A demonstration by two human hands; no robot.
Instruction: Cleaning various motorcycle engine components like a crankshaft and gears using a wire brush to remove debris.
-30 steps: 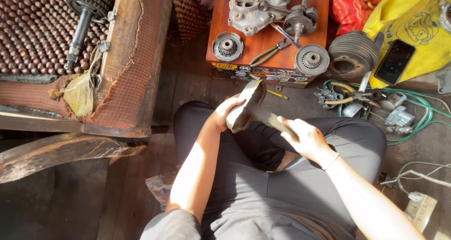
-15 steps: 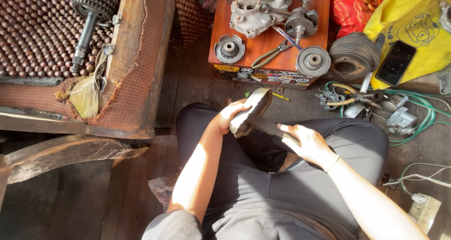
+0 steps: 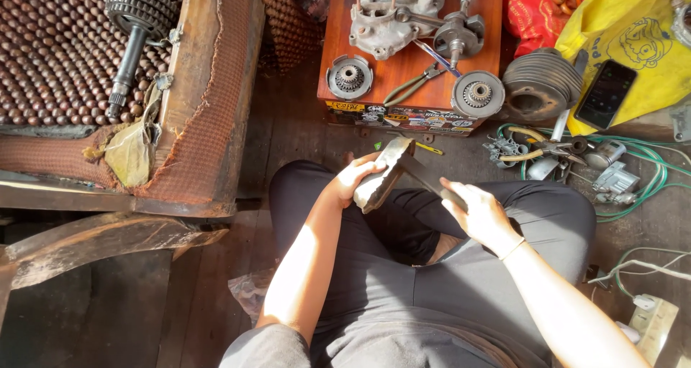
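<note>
Left hand (image 3: 353,181) is clamped around a flat grey metal part (image 3: 380,177), holding it over the lap, just in front of the wooden box (image 3: 410,87). The part's long axis runs slantwise, upper end toward the box, lower end toward the person's body. Right hand (image 3: 479,213) is closed on the handle of a thin tool (image 3: 425,181), whose shaft slopes up and left until its tip touches the part's right-hand face. So the part lies to the left of the right hand, close by. Pliers (image 3: 414,86) rest on the box.
</note>
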